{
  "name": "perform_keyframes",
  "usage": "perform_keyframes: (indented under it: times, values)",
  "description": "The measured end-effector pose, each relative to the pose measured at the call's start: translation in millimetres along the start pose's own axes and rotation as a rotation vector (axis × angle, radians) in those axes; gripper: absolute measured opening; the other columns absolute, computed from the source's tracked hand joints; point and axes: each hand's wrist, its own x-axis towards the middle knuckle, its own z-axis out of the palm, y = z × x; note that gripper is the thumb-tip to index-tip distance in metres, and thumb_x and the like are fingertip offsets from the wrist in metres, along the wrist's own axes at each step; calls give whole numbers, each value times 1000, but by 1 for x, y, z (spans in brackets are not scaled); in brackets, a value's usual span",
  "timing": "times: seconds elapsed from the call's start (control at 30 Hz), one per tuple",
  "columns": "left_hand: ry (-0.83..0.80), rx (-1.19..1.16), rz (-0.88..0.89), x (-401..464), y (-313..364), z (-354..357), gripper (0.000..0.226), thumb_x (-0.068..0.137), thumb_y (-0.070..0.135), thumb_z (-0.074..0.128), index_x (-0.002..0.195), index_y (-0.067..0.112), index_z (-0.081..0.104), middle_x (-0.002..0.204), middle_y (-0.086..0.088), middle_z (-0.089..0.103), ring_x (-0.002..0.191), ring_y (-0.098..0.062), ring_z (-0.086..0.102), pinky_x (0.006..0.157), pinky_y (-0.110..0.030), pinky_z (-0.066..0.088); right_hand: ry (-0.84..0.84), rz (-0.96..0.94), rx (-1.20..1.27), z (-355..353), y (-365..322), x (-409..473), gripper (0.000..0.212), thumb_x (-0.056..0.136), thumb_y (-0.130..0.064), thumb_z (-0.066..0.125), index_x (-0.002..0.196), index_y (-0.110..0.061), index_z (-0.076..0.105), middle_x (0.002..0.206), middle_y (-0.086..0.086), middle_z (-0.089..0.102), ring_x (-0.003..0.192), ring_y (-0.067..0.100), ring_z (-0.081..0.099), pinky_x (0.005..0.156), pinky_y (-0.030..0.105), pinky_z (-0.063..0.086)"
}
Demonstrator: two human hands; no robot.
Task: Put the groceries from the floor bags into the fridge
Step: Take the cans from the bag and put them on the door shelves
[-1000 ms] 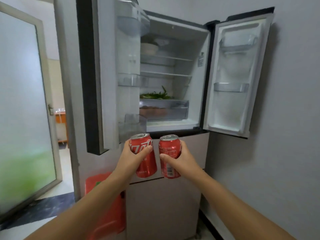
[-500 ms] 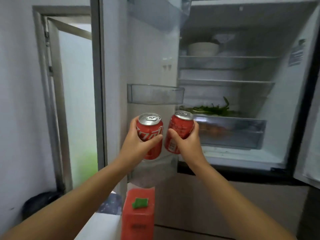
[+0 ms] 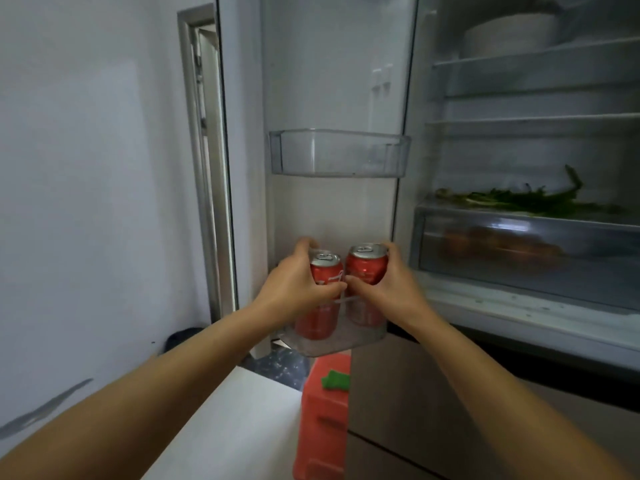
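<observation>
Gripping one red can (image 3: 325, 271) and another red can (image 3: 367, 268), both hands (image 3: 301, 289) (image 3: 384, 289) reach the lower door bin (image 3: 346, 342).

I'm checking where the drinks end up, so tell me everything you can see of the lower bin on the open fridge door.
The lower door bin is a clear, slightly cloudy plastic tray at the foot of the open left door, under an identical upper bin. Two red soda cans stand upright inside, side by side, the left can gripped by the left hand, the right can by the right hand. Their lower halves show through its front wall.
</observation>
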Motion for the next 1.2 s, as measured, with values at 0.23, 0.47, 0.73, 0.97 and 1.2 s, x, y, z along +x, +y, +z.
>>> perform_keyframes:
  times: [0.23, 0.47, 0.73, 0.97, 1.2]
  values:
    - [-33, 160, 28, -3, 1, 1, 48, 75, 47, 70, 113, 24, 50, 112, -4, 62, 94, -17, 59, 73, -28, 48, -178, 36, -310, -12, -6, 4, 63, 70, -58, 69, 108, -21, 36, 110, 4, 64, 101, 25, 63, 90, 43, 49]
    - [-27, 218, 23, -9, 3, 2, 57, 84, 43, 63, 132, 17, 45, 127, -10, 47, 112, -24, 53, 94, -33, 45, -212, 33, -299, -16, -10, 9, 58, 76, -50, 69, 115, -13, 47, 114, 7, 57, 100, 23, 58, 85, 34, 48]
    - [115, 115, 216, -67, -12, -24, 43, 92, 25, 55, 133, 15, 44, 133, -3, 44, 118, -10, 44, 97, -18, 35, -51, -84, -334, -15, -28, -17, 59, 92, -39, 53, 142, -11, 36, 143, 11, 43, 133, 27, 37, 109, 38, 33]
    - [199, 116, 56, -149, -82, -110, 34, 91, 15, 55, 125, 12, 53, 113, -6, 59, 103, -14, 56, 94, -30, 45, -114, -482, -289, 92, -122, -78, 34, 90, -22, 53, 122, -13, 57, 124, 7, 58, 120, 25, 47, 104, 44, 37]
    - [180, 330, -361, -333, -195, -269, 28, 92, 21, 53, 119, 17, 56, 91, 1, 63, 85, -15, 60, 83, -30, 49, -503, -472, -214, 280, -210, -190, 38, 93, -23, 50, 130, -15, 50, 126, 8, 58, 119, 26, 50, 101, 38, 38]
